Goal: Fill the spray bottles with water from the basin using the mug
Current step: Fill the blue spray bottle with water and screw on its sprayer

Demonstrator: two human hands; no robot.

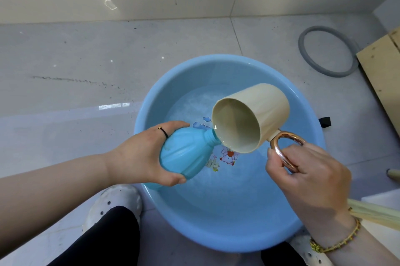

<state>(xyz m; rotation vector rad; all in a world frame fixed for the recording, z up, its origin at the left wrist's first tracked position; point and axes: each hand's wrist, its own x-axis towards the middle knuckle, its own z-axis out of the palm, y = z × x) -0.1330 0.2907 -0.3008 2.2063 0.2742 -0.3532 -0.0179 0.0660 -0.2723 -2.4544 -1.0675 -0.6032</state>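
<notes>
Over the blue basin's left side, the left hand grasps a blue spray bottle round its body, tilted, with its open neck pointing towards the middle. A beige mug is tipped above the middle of the basin, its lip touching the bottle's neck, with water at the lip. Over the basin's right side, the right hand pinches the mug's copper handle. The basin holds water. Beyond its right rim a grey ring lies on the floor.

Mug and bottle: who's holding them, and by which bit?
The left grip, a hand, wraps the blue bottle round its wide body. The right grip holds the beige mug by its copper handle.
</notes>
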